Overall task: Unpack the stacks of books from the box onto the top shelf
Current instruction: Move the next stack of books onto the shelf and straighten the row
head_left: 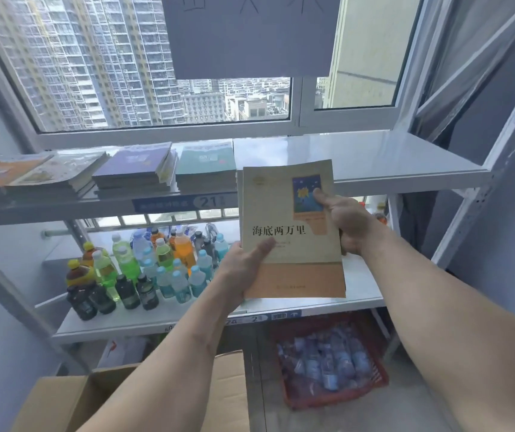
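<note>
both hands (pixel 243 263) (pixel 348 222) grip tan book stack (pixel 293 244).

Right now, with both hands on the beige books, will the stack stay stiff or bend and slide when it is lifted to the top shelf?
The beige books look like thin paperbacks, so probably light but somewhat flexible. The left hand and right hand grip opposite edges, which likely limits sagging. Smooth covers might slide apart if tilted.

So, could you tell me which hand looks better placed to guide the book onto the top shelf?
Probably the right hand: it grips the book higher up, beside the bare top shelf; the left hand holds its lower edge.
</note>
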